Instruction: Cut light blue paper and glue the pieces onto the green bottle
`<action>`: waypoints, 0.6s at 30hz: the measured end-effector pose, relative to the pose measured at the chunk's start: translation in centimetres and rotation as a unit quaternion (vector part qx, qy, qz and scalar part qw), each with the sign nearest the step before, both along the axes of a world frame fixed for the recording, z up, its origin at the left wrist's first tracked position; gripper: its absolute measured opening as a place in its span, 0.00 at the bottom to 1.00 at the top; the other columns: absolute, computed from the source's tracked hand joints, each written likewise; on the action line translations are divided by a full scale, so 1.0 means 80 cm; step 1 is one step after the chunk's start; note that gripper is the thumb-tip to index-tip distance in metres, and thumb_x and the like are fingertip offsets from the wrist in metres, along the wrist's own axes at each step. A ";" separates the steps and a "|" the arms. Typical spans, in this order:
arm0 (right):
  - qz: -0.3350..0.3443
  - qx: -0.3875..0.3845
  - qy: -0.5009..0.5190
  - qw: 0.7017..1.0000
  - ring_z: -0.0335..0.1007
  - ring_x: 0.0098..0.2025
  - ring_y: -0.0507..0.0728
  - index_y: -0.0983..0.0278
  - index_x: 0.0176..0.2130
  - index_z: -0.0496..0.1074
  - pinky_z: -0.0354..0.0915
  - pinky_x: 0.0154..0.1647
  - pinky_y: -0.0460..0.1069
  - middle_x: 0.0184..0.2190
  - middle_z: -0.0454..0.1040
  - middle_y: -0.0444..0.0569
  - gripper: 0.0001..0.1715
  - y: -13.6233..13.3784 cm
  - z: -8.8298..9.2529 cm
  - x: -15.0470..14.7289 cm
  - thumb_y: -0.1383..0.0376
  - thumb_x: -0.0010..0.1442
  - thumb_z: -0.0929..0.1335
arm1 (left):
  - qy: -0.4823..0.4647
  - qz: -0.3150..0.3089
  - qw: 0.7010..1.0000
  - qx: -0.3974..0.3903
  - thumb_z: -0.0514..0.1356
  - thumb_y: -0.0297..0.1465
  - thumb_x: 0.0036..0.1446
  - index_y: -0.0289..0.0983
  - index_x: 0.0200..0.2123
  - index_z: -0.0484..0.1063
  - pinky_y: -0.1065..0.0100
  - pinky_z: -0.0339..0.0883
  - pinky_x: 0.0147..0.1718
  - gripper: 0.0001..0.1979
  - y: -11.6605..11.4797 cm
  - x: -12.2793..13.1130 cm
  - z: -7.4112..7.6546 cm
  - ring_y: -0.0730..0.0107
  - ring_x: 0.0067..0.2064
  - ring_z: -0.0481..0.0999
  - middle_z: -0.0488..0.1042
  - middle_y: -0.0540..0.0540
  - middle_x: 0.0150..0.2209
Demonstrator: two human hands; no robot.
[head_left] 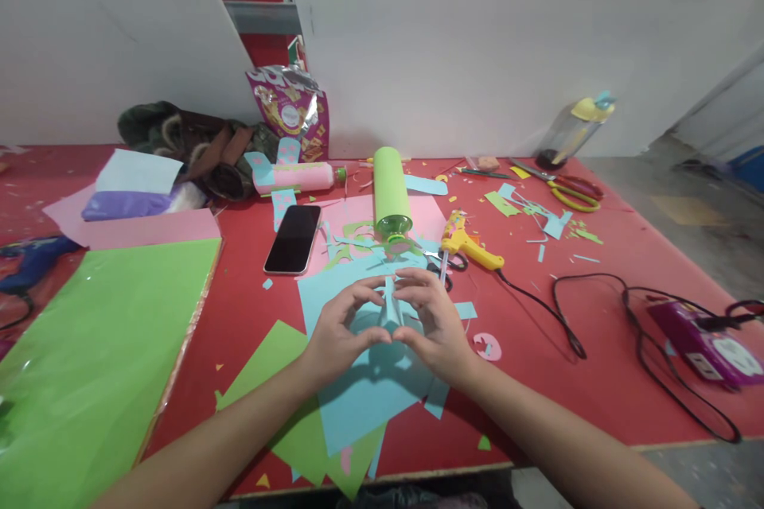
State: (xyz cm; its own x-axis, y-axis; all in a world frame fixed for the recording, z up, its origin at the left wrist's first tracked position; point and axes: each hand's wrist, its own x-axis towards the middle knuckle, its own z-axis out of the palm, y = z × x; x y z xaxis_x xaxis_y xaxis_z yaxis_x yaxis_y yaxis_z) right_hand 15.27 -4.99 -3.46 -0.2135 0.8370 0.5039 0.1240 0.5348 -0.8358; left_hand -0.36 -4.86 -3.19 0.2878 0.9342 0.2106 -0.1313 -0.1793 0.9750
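Between my two hands is a small folded piece of light blue paper (391, 312). My left hand (344, 320) pinches its left side with thumb and fingers, and my right hand (434, 320) pinches its right side. Both hands hover over a light blue sheet (370, 406), which lies partly on green paper (263, 358). Just beyond the hands lies a bottle wrapped in green paper (391, 187), its clear green neck toward me. A yellow glue gun (469, 242) rests right of it, close to dark-handled scissors (457, 262).
Left are a black phone (294, 239), a pink-wrapped bottle (298, 177) and a pack of green sheets (119, 334). Paper scraps, yellow-and-red-handled scissors (573, 195) and a clear bottle (576, 131) are at the right. A black cord runs near a purple power box (704, 342).
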 end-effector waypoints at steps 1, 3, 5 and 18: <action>-0.001 0.003 -0.001 1.000 0.59 0.50 0.59 0.55 0.42 0.64 0.64 0.46 0.57 0.45 0.59 0.51 0.17 0.000 0.001 0.000 0.52 0.52 0.64 | 0.001 0.001 1.000 -0.004 0.65 0.36 0.42 0.37 0.31 0.65 0.60 0.58 0.49 0.14 0.000 0.000 0.000 0.58 0.51 0.65 0.67 0.39 0.47; -0.002 0.008 -0.003 1.000 0.59 0.50 0.59 0.55 0.42 0.63 0.64 0.46 0.57 0.45 0.59 0.51 0.17 0.000 0.002 0.000 0.53 0.53 0.64 | 0.004 0.007 1.000 -0.013 0.65 0.36 0.41 0.37 0.31 0.66 0.60 0.58 0.49 0.15 0.000 0.000 0.000 0.58 0.51 0.66 0.68 0.39 0.47; -0.004 0.014 -0.007 1.000 0.59 0.50 0.59 0.55 0.42 0.63 0.65 0.45 0.57 0.45 0.59 0.51 0.17 0.000 0.002 0.000 0.53 0.53 0.64 | 0.009 0.013 1.000 -0.021 0.66 0.37 0.41 0.37 0.31 0.66 0.60 0.58 0.49 0.15 -0.001 -0.001 -0.001 0.58 0.51 0.66 0.68 0.39 0.46; -0.016 0.052 -0.061 0.997 0.62 0.47 0.58 0.57 0.43 0.62 0.64 0.45 0.56 0.45 0.58 0.52 0.15 0.001 0.009 0.000 0.56 0.55 0.63 | 0.010 -0.003 1.000 0.000 0.63 0.33 0.47 0.37 0.36 0.66 0.62 0.58 0.50 0.13 0.000 -0.002 -0.005 0.60 0.53 0.63 0.68 0.42 0.47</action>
